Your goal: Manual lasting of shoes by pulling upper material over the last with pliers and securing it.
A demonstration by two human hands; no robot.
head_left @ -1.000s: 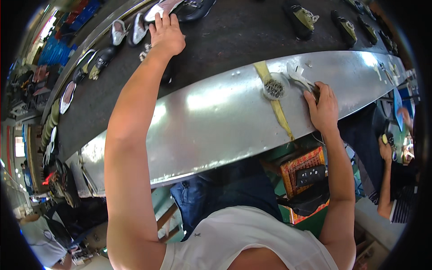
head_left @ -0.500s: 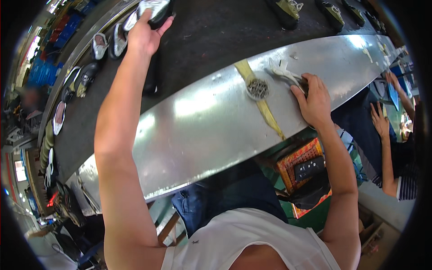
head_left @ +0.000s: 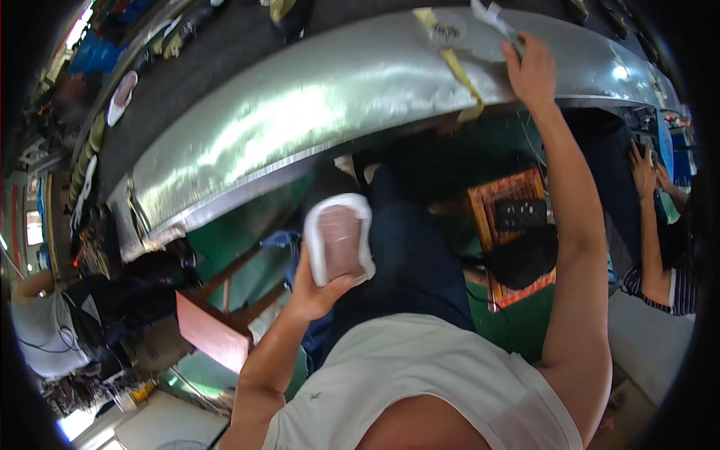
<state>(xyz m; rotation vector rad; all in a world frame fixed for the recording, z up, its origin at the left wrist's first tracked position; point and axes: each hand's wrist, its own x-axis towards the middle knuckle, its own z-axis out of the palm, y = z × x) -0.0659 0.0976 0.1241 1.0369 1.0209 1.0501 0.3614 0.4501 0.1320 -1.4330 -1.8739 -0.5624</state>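
My left hand [head_left: 313, 289] grips a shoe upper [head_left: 341, 238] above my lap. Its underside faces up, showing a pinkish-brown sole board inside a white folded rim. The dark toe end is blurred. At the far side of the metal worktop [head_left: 315, 97], my right hand [head_left: 534, 71] is closed around the handles of pliers [head_left: 493, 16], whose jaws point away to the left. Left of the pliers, a small round dish of tacks [head_left: 448, 32] sits on a yellow tape strip [head_left: 459, 69].
Behind the worktop runs a dark belt [head_left: 180, 90] with shoes along it, one a white-rimmed shoe [head_left: 122, 97]. Below the worktop is an orange patterned seat [head_left: 484, 225] with a black box on it. A co-worker's hands [head_left: 643, 176] are at right; another person [head_left: 52, 330] is at left.
My left hand has brought the shoe upper from the belt back to above my lap, underside up. My right hand still holds the pliers. The view has tilted down.
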